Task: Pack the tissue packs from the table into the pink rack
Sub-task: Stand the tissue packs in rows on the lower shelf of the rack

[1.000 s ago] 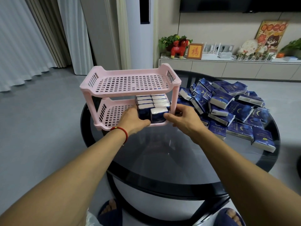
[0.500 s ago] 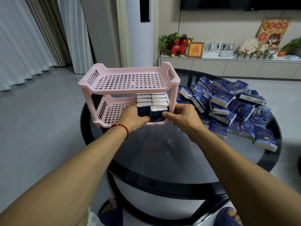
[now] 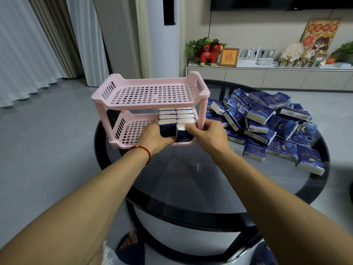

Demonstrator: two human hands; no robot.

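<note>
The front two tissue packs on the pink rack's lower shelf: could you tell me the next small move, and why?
Probably press them back flush: the left hand and right hand hold the front two tissue packs at the lower shelf front edge, ahead of the rows behind.

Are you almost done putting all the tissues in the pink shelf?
Not nearly. Done: two rows of packs stand in the right part of the pink rack's lower shelf. In hand: the left hand and right hand hold the two front packs there. Left: a big pile of tissue packs on the table, and the top shelf is bare.
</note>
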